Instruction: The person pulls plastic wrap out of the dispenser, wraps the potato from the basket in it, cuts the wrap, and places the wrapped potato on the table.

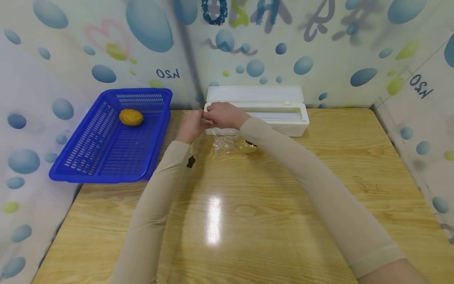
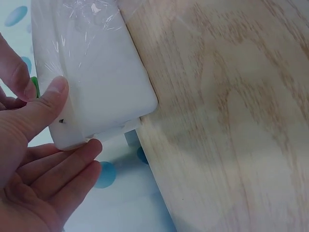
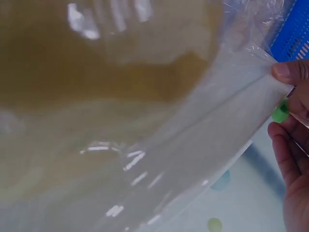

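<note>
A long white cling film box (image 1: 283, 128) stands at the table's back with its lid raised. My left hand (image 1: 192, 125) grips its left end. In the left wrist view the left thumb (image 2: 58, 89) presses on the corner and the fingers (image 2: 87, 150) lie underneath. My right hand (image 1: 227, 114) reaches across to the same end, its fingertips pinching a small green slider (image 2: 35, 86). Clear cling film (image 1: 225, 142) hangs crumpled over the front of the box. A yellowish lump (image 1: 247, 146) under film lies partly hidden beneath the right forearm.
A blue plastic basket (image 1: 156, 146) stands left of the box, with a yellow, potato-like oblong (image 1: 131, 117) inside. The wooden table (image 1: 269, 221) meets a spotted wall (image 1: 248, 51) at the back. Both sleeved forearms stretch over the table.
</note>
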`<state>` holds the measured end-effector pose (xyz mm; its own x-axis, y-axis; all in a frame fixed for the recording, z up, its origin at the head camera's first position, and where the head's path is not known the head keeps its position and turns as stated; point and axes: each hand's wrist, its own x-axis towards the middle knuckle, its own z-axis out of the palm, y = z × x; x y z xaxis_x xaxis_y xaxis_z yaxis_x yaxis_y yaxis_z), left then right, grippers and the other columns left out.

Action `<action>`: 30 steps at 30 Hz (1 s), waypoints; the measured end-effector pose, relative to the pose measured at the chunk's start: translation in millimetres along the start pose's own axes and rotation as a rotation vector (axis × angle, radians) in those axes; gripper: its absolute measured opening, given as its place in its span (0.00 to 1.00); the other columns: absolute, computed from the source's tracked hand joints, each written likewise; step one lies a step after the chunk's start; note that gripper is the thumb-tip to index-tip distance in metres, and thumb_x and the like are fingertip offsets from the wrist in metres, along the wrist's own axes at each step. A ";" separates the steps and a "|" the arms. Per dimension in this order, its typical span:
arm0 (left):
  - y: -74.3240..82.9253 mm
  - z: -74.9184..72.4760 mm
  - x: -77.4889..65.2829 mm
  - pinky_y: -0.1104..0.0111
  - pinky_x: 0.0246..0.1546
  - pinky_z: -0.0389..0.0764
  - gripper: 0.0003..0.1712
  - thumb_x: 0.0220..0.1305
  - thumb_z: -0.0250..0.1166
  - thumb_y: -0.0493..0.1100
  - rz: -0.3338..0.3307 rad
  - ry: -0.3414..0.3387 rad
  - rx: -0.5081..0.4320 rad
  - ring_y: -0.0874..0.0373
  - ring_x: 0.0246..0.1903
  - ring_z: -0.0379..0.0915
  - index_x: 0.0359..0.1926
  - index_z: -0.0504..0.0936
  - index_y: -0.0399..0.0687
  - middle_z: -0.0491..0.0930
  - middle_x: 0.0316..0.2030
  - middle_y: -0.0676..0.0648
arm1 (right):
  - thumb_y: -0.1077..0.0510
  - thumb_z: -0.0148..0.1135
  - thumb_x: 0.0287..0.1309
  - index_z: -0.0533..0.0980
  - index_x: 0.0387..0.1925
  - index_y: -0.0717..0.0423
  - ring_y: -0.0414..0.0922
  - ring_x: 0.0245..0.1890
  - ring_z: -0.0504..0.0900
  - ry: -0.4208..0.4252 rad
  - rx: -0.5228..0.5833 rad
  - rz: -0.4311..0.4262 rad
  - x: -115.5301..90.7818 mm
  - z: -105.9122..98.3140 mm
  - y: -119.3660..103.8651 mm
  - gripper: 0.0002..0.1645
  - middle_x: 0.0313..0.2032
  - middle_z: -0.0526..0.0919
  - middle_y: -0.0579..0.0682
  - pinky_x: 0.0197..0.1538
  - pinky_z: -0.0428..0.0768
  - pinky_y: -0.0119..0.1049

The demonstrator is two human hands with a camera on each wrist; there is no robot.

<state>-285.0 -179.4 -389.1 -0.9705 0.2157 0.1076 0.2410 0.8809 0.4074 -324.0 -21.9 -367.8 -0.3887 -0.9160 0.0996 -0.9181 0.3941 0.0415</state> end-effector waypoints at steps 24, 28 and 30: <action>13.1 0.5 2.9 0.60 0.30 0.72 0.18 0.58 0.71 0.47 -0.023 -0.022 0.086 0.50 0.27 0.70 0.34 0.79 0.35 0.76 0.26 0.42 | 0.70 0.58 0.58 0.75 0.37 0.61 0.54 0.38 0.77 0.007 0.166 -0.004 -23.5 -9.7 11.1 0.06 0.36 0.80 0.56 0.44 0.75 0.45; 11.7 0.5 3.6 0.58 0.31 0.73 0.19 0.58 0.71 0.47 -0.035 -0.037 0.077 0.48 0.29 0.72 0.37 0.78 0.34 0.78 0.29 0.41 | 0.70 0.57 0.56 0.74 0.35 0.61 0.55 0.36 0.76 0.004 0.178 -0.005 -26.0 -6.9 15.6 0.05 0.33 0.80 0.56 0.43 0.74 0.45; 9.4 -0.8 3.7 0.58 0.33 0.74 0.20 0.58 0.71 0.48 -0.048 -0.042 0.074 0.47 0.31 0.74 0.39 0.79 0.34 0.80 0.31 0.39 | 0.71 0.56 0.55 0.73 0.33 0.60 0.54 0.34 0.76 0.000 0.180 0.008 -30.9 -5.1 20.2 0.05 0.31 0.79 0.55 0.42 0.74 0.45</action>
<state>-286.3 -170.6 -384.2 -0.9807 0.1889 0.0514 0.1950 0.9188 0.3431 -330.1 14.8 -364.9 -0.3961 -0.9129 0.0987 -0.9140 0.3817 -0.1376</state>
